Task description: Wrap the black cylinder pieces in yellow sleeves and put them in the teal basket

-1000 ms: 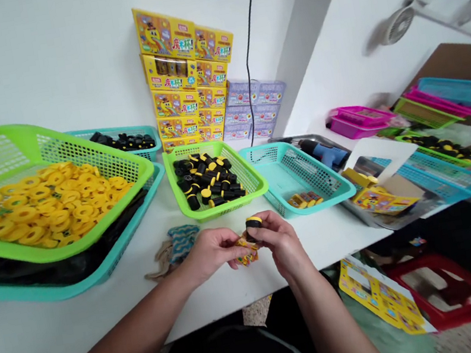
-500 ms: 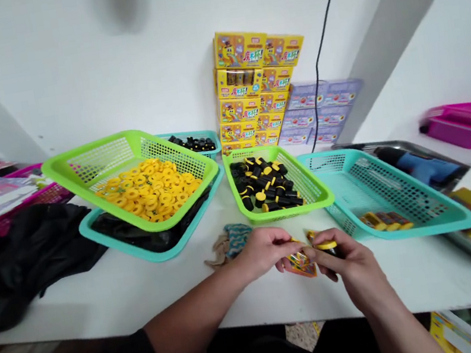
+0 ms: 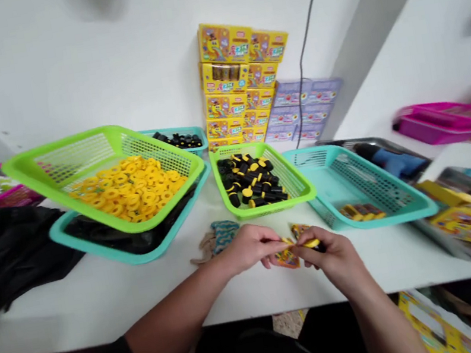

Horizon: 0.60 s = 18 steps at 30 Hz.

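My left hand [image 3: 251, 248] is closed, its thumb and fingers pinching a small, colourful printed packet [image 3: 289, 259] just above the table. My right hand [image 3: 334, 253] has a black cylinder with a yellow cap [image 3: 313, 243] tucked in its fingers. Its thumb and fingertip meet the left fingertips at the packet's upper edge. Behind the right fingers shows another small printed piece [image 3: 298, 229]; whether it is held or lies on the table, I cannot tell. Past the left hand lies a blue patterned cloth [image 3: 225, 235] on the table.
Ahead is a green basket [image 3: 305, 192] of black-and-yellow cylinders. Left, a green basket [image 3: 17, 168] of yellow rings rests on a teal basket [image 3: 64, 244]. Right, a teal basket [image 3: 421, 208] contains a few small pieces. Yellow boxes [image 3: 223, 46] stand stacked against the wall.
The whole view has shifted, so things appear further left. My hands keep hold of the packet and the cylinder, with their fingertips now closer together at the packet's top.
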Available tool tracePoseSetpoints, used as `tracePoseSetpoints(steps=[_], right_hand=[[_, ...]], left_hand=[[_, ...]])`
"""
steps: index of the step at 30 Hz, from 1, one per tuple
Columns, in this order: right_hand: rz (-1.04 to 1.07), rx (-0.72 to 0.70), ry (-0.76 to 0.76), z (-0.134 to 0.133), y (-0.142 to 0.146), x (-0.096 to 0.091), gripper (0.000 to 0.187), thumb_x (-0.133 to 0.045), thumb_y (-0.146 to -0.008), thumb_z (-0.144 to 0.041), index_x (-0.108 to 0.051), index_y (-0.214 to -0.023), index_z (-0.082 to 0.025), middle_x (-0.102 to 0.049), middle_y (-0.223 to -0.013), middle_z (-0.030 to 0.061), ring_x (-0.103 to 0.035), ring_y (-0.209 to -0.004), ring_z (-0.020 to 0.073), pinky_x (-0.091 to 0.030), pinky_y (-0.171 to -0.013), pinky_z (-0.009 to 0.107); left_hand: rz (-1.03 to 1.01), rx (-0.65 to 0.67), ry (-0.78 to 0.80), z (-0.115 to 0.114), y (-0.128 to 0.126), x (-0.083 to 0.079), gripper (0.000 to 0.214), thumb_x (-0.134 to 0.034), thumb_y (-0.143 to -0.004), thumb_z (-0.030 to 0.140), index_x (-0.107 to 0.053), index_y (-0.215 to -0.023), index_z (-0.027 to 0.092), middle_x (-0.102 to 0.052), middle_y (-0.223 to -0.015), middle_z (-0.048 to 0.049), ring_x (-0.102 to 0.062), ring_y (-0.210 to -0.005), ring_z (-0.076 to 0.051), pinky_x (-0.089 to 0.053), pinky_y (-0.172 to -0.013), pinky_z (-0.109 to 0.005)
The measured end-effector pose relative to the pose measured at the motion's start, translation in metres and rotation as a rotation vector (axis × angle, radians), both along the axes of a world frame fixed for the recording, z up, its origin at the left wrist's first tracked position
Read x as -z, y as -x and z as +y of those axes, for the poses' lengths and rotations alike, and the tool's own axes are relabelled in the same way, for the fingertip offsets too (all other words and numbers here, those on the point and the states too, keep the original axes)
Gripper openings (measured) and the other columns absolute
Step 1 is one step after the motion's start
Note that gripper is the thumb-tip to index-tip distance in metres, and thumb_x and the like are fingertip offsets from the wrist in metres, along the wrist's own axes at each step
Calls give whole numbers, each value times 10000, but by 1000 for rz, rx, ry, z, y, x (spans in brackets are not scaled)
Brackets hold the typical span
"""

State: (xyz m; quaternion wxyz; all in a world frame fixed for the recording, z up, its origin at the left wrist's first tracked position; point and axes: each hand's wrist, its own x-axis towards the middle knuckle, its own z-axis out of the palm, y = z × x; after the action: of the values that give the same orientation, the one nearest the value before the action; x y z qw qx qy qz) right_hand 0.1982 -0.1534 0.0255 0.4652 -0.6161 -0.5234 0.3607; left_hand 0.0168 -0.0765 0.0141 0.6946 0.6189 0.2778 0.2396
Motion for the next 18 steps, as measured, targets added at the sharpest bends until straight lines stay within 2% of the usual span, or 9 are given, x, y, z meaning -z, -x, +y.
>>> tracePoseSetpoints(steps=[3,7,12,14,18], right_hand=[[145,5,10,0,2,-5,212,-735,-674,-359,-609,-697,-189,-521,-517,-42,-452,-462,106,-339,-480,244],[409,35,-47,-2,1,-8,174,-586,-739,-325,-668,-798,-184,-626,-660,5,-533,-574,134,-382,-543,257],[520,-16,-86,-7,9,-15,205,-684,-769,-334,-717,-919,-198,-722,-862,44,-639,-852,194,-454,-783,300],[577,-43,-82,-7,14,-17,222,-695,-781,-358,-722,-933,-198,-730,-881,54,-649,-881,209,-459,-809,317],[631,-9,-79,-4,19,-14,238,-727,-763,-368,-726,-917,-188,-733,-859,58,-656,-835,202,-465,-786,311]], left_hand=[[17,-87,-27,2,0,4,383,-775,-657,465,-658,-696,103,-616,-581,-32,-594,-502,-141,-475,-426,-220],[19,-56,-31,2,-1,10,352,-798,-640,413,-673,-735,98,-654,-610,-55,-607,-514,-153,-488,-438,-232],[-17,-5,-36,0,-2,11,340,-803,-659,389,-702,-801,97,-694,-681,-74,-625,-551,-152,-523,-500,-249],[-27,2,-19,-1,-2,10,340,-812,-652,380,-706,-809,98,-704,-700,-75,-624,-544,-147,-536,-522,-259],[-54,24,4,-2,-3,7,335,-822,-650,378,-718,-811,104,-719,-753,-83,-643,-597,-160,-551,-564,-272]])
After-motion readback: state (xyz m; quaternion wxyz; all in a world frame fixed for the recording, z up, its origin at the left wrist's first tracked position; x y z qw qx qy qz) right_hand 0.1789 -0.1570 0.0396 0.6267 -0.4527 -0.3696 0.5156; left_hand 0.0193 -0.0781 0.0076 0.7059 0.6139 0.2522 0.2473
